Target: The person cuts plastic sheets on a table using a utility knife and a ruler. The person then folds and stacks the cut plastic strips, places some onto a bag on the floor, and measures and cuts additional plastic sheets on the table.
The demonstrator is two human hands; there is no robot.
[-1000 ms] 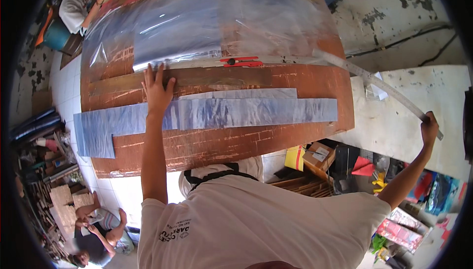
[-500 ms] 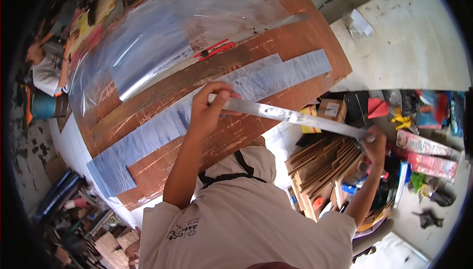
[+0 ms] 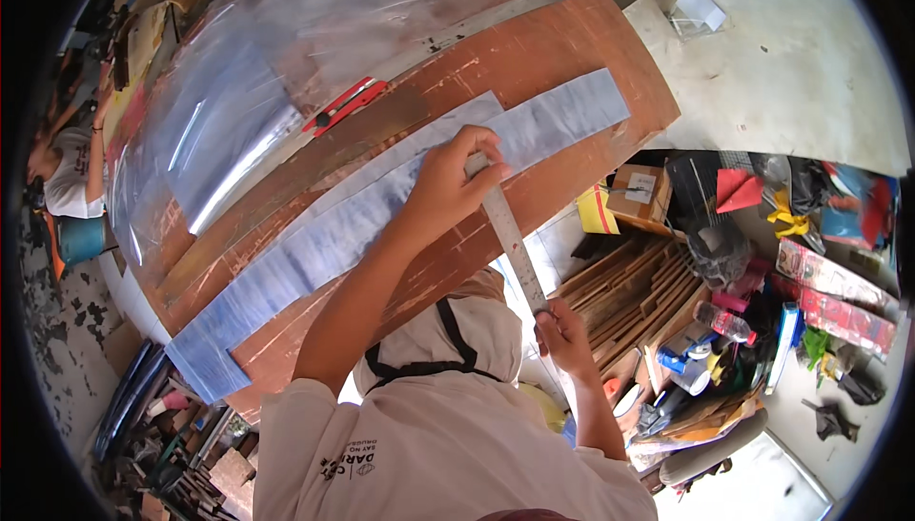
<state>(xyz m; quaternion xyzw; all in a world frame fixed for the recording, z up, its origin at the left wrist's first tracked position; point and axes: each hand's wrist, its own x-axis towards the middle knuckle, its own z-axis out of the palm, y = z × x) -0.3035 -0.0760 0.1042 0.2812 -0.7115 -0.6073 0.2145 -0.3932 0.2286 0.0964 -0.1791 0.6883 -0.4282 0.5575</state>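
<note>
While you lean over the brown wooden table [image 3: 572, 54], your left hand [image 3: 448, 183] is closed around the upper end of a long metal ruler [image 3: 510, 235], with the fingers curled over it and pressing it down on the table near the front edge. The ruler runs from there down and to the right, past the table edge, and your right hand [image 3: 562, 330] grips its lower end with closed fingers, in the air in front of your chest. Under your left hand lie two long blue-grey strips [image 3: 324, 235] of sheet material, side by side and touching, which cross the table from the lower left to the upper right. The upper end of the ruler rests on these strips. Farther from you, beyond the strips, a red utility knife [image 3: 345, 105] lies on the table, and just beside it a second long metal strip [image 3: 477, 25] runs toward the upper right. A large sheet of clear plastic film [image 3: 257, 73] covers the far left part of the table. On the floor at your right stands a cardboard box [image 3: 639, 192], with many mixed things near it. At the far left another person [image 3: 67, 173] in a white shirt sits low beside the table.
</note>
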